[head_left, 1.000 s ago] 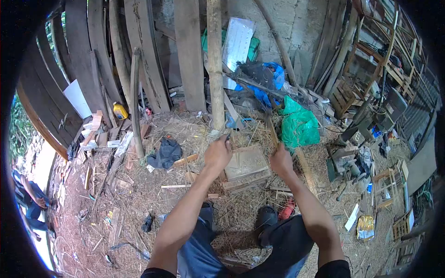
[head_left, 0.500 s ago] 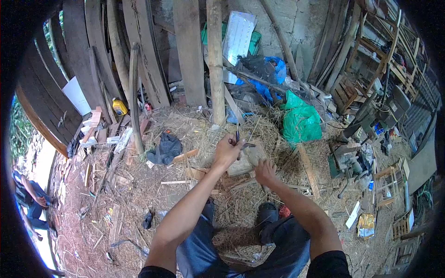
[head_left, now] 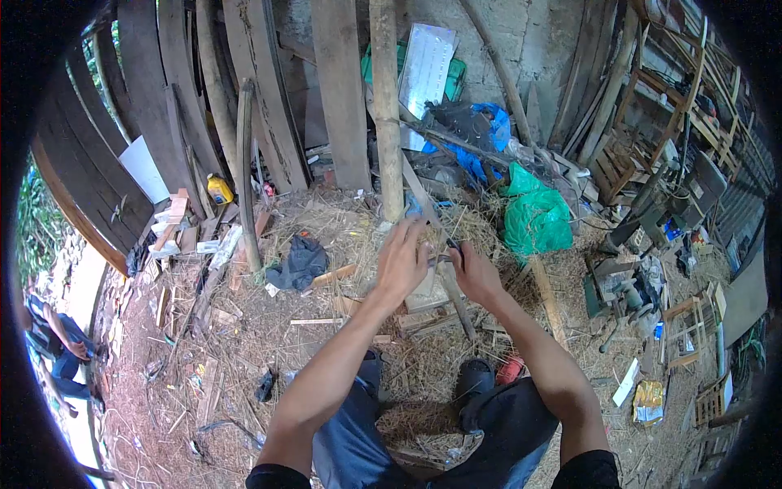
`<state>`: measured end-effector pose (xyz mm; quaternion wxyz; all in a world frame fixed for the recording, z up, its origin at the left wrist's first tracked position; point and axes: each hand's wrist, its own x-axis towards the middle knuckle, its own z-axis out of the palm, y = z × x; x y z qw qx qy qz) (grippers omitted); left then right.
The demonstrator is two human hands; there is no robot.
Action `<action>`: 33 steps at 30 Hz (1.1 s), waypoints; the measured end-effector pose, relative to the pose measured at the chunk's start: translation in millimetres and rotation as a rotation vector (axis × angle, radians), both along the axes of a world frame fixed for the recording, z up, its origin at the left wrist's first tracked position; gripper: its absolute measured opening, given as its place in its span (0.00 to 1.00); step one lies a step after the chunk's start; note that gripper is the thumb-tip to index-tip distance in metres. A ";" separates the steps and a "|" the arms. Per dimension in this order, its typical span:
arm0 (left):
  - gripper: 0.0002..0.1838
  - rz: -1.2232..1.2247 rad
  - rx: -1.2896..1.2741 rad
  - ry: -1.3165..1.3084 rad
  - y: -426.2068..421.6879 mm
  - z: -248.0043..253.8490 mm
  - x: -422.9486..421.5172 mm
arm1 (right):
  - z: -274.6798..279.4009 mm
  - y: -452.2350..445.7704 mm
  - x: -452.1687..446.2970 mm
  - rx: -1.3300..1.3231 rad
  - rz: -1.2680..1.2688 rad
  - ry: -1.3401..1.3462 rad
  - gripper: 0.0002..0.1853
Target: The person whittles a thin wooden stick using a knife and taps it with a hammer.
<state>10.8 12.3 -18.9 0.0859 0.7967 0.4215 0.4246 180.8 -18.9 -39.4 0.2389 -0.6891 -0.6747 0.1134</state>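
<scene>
A pale flat block (head_left: 423, 297) lies on the straw-covered ground in front of my feet. Over its left side is my left hand (head_left: 399, 259), its fingers stretched forward; their tips are partly lost against the straw. Across from it, my right hand (head_left: 478, 275) is closed on a dark-handled metal tool (head_left: 453, 244). A grey metal part (head_left: 441, 259) shows between the two hands, but I cannot make out the tool's exact kind. Just below my right hand, a wooden stick (head_left: 461, 308) slants down from the block toward my right foot.
A wooden post (head_left: 386, 114) stands beyond my hands. Green plastic bag (head_left: 538, 218) sits to the right, dark plastic bag (head_left: 303, 262) to the left. Wood scraps and straw litter the ground. Machinery (head_left: 623, 285) stands at right. Another person (head_left: 61, 342) sits at far left.
The dark-handled tool, earlier in my left hand, is now at my right hand. My right hand has risen from near the stick, and my left fingers have straightened.
</scene>
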 end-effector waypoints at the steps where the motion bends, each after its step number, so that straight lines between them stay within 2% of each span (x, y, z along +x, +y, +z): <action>1: 0.25 -0.003 -0.005 0.002 0.1 3.6 -1.3 | 1.2 -2.2 3.0 -0.005 -0.003 0.002 0.17; 3: 0.36 -0.006 0.167 0.306 -0.4 5.4 -4.0 | 2.9 -9.9 9.5 0.057 0.077 -0.057 0.16; 4: 0.36 -0.010 0.160 0.308 0.0 3.2 -5.5 | 6.7 -13.0 11.3 0.050 0.074 -0.054 0.16; 6: 0.40 0.033 0.164 0.561 0.5 -0.4 -4.8 | 16.7 -16.6 17.0 0.041 0.098 -0.106 0.16; 11: 0.40 0.018 0.108 0.498 1.4 -19.3 7.1 | -1.2 -18.3 25.3 0.085 0.098 -0.169 0.17; 13: 0.40 0.007 0.088 0.504 4.3 -25.9 9.2 | -18.8 -10.2 30.4 0.007 0.123 -0.230 0.19; 15: 0.34 0.001 -0.177 0.665 -1.1 -30.8 4.6 | -30.6 -18.1 26.2 -0.069 0.176 -0.252 0.18; 17: 0.30 -0.031 -0.176 0.603 -3.0 -44.1 2.7 | -52.2 -19.9 25.3 -0.145 0.222 -0.285 0.17; 18: 0.26 -0.063 -0.191 0.546 -2.8 -45.7 4.4 | -75.5 -12.0 27.0 -0.083 0.263 -0.202 0.15; 19: 0.26 -0.064 -0.177 0.539 -2.4 -40.8 9.3 | -74.9 -7.4 25.4 -0.021 0.307 -0.123 0.13; 21: 0.20 -0.195 -0.185 0.045 -4.7 -35.6 14.4 | -57.9 -4.9 21.1 0.088 0.284 -0.067 0.13; 22: 0.20 -0.190 -0.190 0.047 -9.3 -27.7 14.9 | -39.2 -9.4 12.8 0.183 0.266 0.001 0.13; 24: 0.15 -0.168 -0.066 0.043 -16.1 -7.8 16.7 | -15.1 -11.9 2.7 0.090 0.199 -0.030 0.12; 25: 0.15 -0.167 -0.075 0.043 -14.7 -9.2 17.7 | -14.4 -11.6 1.8 0.129 0.194 -0.074 0.12; 27: 0.08 -0.144 0.066 -0.031 -11.1 -6.9 20.9 | -13.6 -11.8 -4.7 0.222 0.137 -0.184 0.11; 30: 0.08 -0.085 0.083 -0.123 -19.5 -8.5 27.9 | -5.4 -18.8 -4.3 0.120 0.139 -0.117 0.11; 33: 0.09 -0.146 0.184 -0.050 -21.8 -17.8 28.4 | -35.9 -11.0 8.9 0.192 0.139 -0.212 0.13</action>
